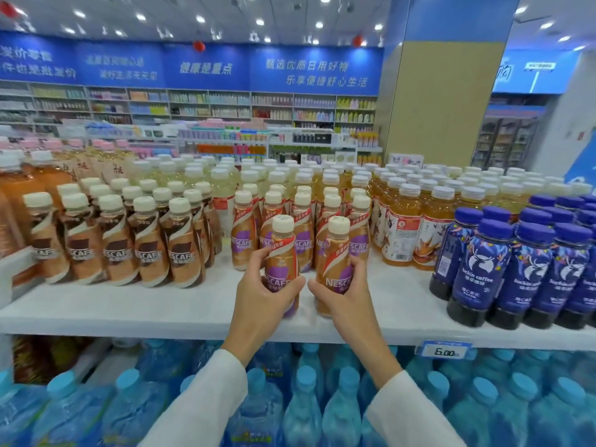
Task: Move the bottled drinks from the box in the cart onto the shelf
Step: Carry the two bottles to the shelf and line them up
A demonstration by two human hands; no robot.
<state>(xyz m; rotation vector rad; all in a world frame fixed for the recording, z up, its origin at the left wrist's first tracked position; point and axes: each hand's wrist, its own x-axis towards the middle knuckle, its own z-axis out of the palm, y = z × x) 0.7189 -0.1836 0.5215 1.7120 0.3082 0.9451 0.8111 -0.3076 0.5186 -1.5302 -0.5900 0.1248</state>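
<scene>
The person's left hand (263, 301) curls around the lower half of one purple-labelled coffee bottle (282, 250), thumb across its front and fingers behind. The right hand (348, 301) grips a second coffee bottle (335, 253) of the same kind in the same way. Both bottles stand upright, side by side and just apart, near the front edge of the white shelf (161, 311), about midway along it. Their bases are down at the shelf's surface, though the hands hide whether they rest on it.

Just behind them stand rows of matching purple-labelled bottles (243, 233), reaching toward the shelf's back edge. Brown-labelled coffee bottles (148, 243) fill the shelf to the left, amber tea bottles (400, 227) stand to the right, and dark blue coffee bottles (477, 272) crowd the right end. A price tag (446, 351) hangs on the front edge, above blue-capped water bottles (303, 404) on the level below. White sleeves (206, 404) cover both forearms.
</scene>
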